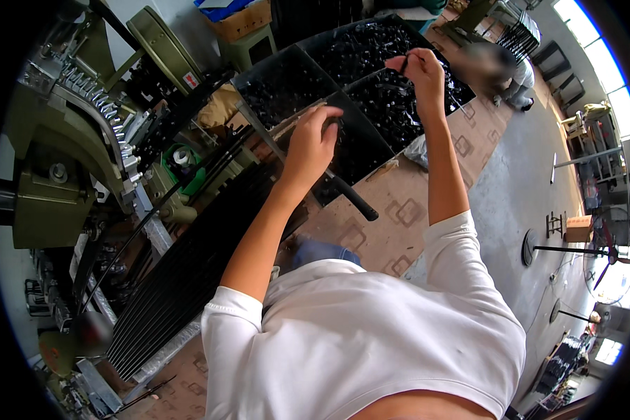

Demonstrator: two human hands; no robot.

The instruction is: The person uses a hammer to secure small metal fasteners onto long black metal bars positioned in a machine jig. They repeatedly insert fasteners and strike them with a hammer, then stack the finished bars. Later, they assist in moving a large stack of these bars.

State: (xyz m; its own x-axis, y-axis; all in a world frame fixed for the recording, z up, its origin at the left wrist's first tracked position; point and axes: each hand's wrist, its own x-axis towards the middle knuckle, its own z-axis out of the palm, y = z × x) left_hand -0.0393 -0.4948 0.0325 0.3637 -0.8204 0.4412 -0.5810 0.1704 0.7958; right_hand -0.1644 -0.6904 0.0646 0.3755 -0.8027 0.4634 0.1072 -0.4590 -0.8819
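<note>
Black trays (360, 122) of glossy parts (390, 105) lie beneath right fingers (420, 57) pinching a small dark piece (404, 65), left fingers (334, 112) parted.

I can't make out the small black strip (405, 64) at the right hand (427, 75); the black parts (364, 50) in the divided bin (360, 115) are too small to tell apart. The white shirt (385, 329) mostly hides the blue garment (325, 253); a co-worker's (521, 75) head is blurred; the dark rim cuts off the olive machine (49, 203).
</note>
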